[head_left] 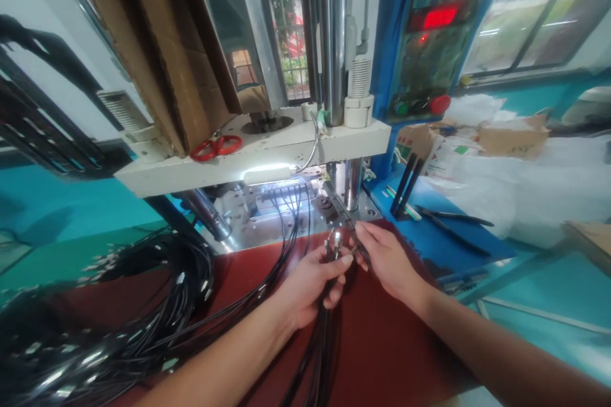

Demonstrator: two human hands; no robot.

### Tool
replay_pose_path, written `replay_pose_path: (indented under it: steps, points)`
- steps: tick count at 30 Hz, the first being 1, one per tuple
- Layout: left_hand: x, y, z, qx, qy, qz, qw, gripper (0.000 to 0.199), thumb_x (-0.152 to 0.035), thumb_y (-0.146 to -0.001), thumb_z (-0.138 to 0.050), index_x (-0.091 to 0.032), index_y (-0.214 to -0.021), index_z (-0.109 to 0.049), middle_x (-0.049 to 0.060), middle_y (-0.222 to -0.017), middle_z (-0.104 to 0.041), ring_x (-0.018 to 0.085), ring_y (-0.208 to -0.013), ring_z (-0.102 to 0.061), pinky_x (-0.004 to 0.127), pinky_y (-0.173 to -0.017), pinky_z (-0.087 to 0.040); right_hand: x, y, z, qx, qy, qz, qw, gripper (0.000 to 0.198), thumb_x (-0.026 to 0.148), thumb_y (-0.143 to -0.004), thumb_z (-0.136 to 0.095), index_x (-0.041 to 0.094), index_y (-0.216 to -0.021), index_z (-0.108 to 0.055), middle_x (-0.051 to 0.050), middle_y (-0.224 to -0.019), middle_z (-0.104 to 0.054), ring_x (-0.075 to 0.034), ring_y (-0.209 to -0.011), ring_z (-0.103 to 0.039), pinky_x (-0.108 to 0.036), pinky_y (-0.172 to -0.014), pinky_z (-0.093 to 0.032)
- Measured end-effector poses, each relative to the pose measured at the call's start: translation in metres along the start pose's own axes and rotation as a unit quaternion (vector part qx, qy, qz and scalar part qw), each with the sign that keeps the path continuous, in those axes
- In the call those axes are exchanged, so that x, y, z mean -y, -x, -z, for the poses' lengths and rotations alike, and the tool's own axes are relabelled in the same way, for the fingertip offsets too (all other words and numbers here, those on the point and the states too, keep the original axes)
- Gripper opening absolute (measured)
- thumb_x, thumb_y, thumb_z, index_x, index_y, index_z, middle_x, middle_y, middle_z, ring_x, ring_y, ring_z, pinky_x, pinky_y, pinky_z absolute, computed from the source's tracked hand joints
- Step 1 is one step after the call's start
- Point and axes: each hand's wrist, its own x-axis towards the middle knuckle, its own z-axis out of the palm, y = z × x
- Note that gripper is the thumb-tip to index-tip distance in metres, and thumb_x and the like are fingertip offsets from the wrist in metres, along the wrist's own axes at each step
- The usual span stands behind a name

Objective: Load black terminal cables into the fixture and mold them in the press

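Observation:
My left hand (312,283) is closed around a bundle of black cables (324,346). Their metal-tipped ends (337,239) stick up above the fingers, and the lengths hang down below. My right hand (384,257) grips a slim dark tool (341,206) pointing away toward the press; its exact kind is unclear. The fingers of both hands nearly meet above the red-brown work surface (377,343). Behind them, several more cables run into a lit metal mould (286,199) on the press bed.
A large coil of black cables (176,305) lies on the left. Red-handled scissors (216,147) and cardboard (191,57) rest on the white press plate (286,143). On the right are a blue shelf (458,235) with dark tools, a control panel (422,44) and white bags (539,184).

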Motion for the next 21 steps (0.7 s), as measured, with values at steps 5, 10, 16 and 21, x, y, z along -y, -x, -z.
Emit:
replay_pose_path:
  steps: [5, 10, 16, 21]
  points:
    - [-0.003, -0.005, -0.003, -0.046, -0.021, 0.012, 0.999, 0.032, -0.043, -0.08, -0.07, -0.022, -0.096, -0.052, -0.006, -0.06, -0.05, 0.005, -0.038, -0.043, 0.015, -0.031, -0.026, 0.003, -0.001, 0.001, -0.027, 0.051, 0.035, 0.998, 0.031, 0.047, -0.092, -0.053, 0.02, -0.081, -0.064, -0.001, -0.072, -0.061, -0.016, -0.068, -0.053, -0.027, -0.063, -0.043]
    - [-0.006, -0.012, -0.009, -0.048, -0.04, 0.018, 0.998, 0.024, -0.032, -0.076, -0.073, -0.019, -0.089, -0.059, -0.005, -0.06, -0.051, 0.007, -0.04, -0.048, 0.016, -0.032, -0.032, -0.003, -0.003, 0.003, -0.047, -0.007, 0.026, 0.999, 0.032, 0.049, -0.091, -0.055, 0.02, -0.095, -0.069, -0.004, -0.082, -0.067, -0.019, -0.072, -0.056, -0.028, -0.064, -0.045]
    - [-0.004, -0.017, -0.014, -0.072, -0.057, -0.009, 0.996, 0.026, -0.036, -0.074, -0.075, -0.018, -0.079, -0.056, -0.006, -0.06, -0.051, 0.004, -0.034, -0.042, 0.016, -0.028, -0.025, -0.006, -0.005, 0.004, -0.064, 0.014, 0.043, 0.997, 0.031, 0.048, -0.092, -0.054, 0.021, -0.099, -0.069, -0.002, -0.079, -0.064, -0.019, -0.073, -0.055, -0.028, -0.067, -0.046]
    - [0.0, -0.018, -0.016, -0.079, -0.069, -0.029, 0.994, 0.025, -0.034, -0.074, -0.075, -0.017, -0.076, -0.057, -0.005, -0.061, -0.053, 0.004, -0.034, -0.044, 0.016, -0.028, -0.028, -0.001, -0.004, 0.006, -0.054, 0.042, 0.045, 0.997, 0.031, 0.048, -0.095, -0.05, 0.022, -0.095, -0.068, -0.001, -0.076, -0.062, -0.017, -0.068, -0.053, -0.026, -0.062, -0.043]
